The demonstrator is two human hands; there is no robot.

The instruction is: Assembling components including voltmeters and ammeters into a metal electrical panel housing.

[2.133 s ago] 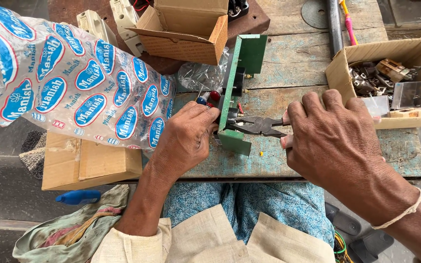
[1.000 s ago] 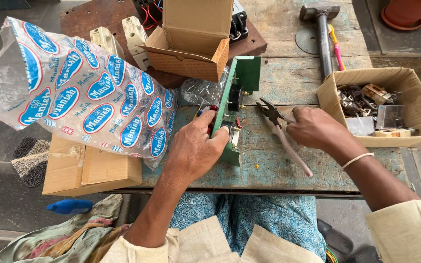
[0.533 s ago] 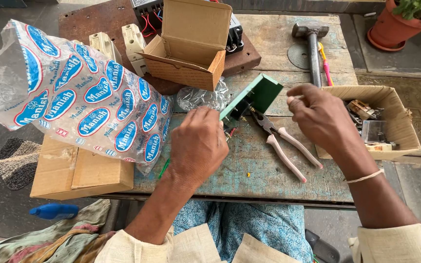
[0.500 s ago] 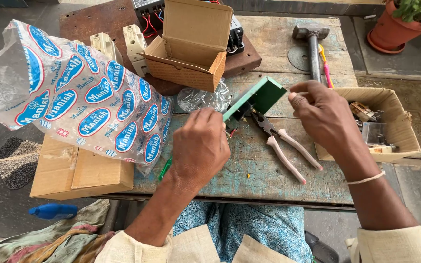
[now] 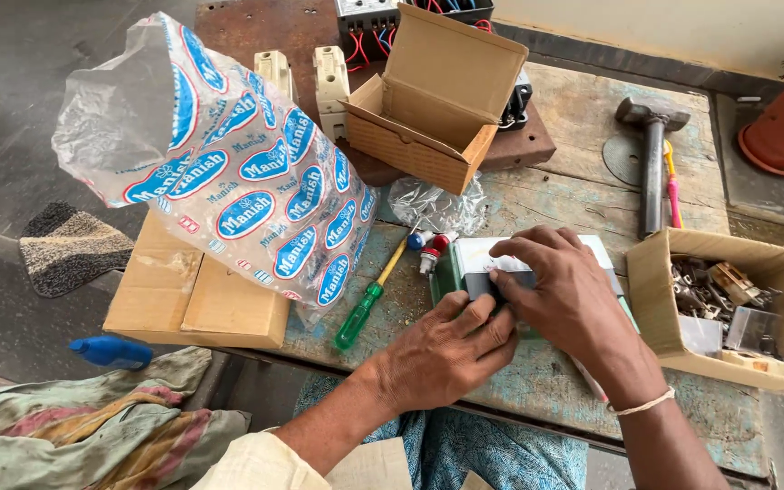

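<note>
Green switch box [image 5: 451, 272], pale face up, lies near the workbench's [image 5: 592, 118] front edge. Left hand [image 5: 442, 349] and right hand [image 5: 569, 295] both clasp it. Green-handled screwdriver [image 5: 369, 299] lies just left of it.

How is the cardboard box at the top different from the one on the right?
The top cardboard box has its flap lid standing open and sits at the back on a dark board; the right cardboard box shows no lid and sits at the bench's near edge. The right one holds metal parts; the top one's inside is hidden. Both are brown, and neither hand touches them.
</note>
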